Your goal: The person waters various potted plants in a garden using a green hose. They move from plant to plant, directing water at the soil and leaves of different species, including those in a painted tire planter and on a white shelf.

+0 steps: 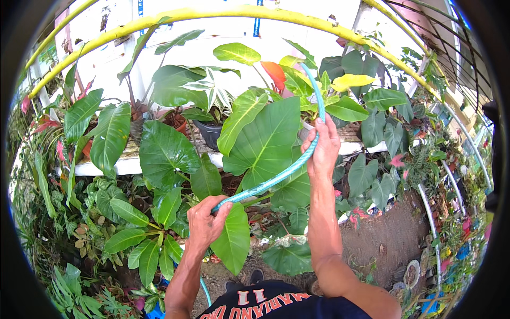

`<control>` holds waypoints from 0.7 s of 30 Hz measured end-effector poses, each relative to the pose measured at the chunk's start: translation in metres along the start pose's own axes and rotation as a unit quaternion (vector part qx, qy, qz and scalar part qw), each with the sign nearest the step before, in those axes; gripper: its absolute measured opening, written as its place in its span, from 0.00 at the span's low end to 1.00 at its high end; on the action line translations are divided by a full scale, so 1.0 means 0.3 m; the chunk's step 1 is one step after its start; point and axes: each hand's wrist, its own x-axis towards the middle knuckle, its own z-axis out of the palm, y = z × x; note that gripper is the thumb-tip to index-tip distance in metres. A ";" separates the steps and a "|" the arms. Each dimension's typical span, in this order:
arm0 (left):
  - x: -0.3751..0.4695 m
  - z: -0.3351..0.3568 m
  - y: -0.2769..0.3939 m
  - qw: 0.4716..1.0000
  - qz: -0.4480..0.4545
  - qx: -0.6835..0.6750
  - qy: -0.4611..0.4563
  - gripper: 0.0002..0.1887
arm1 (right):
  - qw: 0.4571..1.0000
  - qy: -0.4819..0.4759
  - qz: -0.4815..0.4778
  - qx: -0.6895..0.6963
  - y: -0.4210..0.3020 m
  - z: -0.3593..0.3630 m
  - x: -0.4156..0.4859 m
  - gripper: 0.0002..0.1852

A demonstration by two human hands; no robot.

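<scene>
A light-blue braided garden hose (pixel 263 186) curves between my two hands over large green leaves. Its lower part is gripped in my left hand (pixel 209 219), thumb on top. My right hand (pixel 323 147) holds it farther up, and the free end arches upward and to the left among the potted plants. Whether water comes out cannot be told. Behind the hose stands a broad heart-shaped leaf (pixel 265 139). A black pot (pixel 211 133) with a white-striped plant (pixel 211 89) sits on the shelf beyond. More of the hose shows near my shirt at the bottom.
A yellow pipe (pixel 247 14) arches across the top. The plant shelf has a white edge (pixel 99 169). Dense foliage stands at left, and an orange-red leaf (pixel 273 73) rises behind the hose. Bare ground (pixel 382 239) lies at lower right, beside curved white pipes (pixel 432 223). Metal grating hangs at upper right.
</scene>
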 end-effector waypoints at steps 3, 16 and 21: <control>-0.060 0.035 -0.009 1.000 -0.008 -0.014 -0.005 0.11 | 0.999 -0.032 -0.008 -0.035 -0.008 -0.011 0.006 0.26; -0.042 0.164 0.020 0.999 0.027 -0.030 0.032 0.10 | 0.996 -0.044 -0.058 -0.049 -0.070 -0.026 0.082 0.29; -0.006 0.203 0.021 0.998 0.009 -0.041 0.043 0.10 | 0.997 0.011 -0.069 -0.030 -0.061 -0.052 0.091 0.28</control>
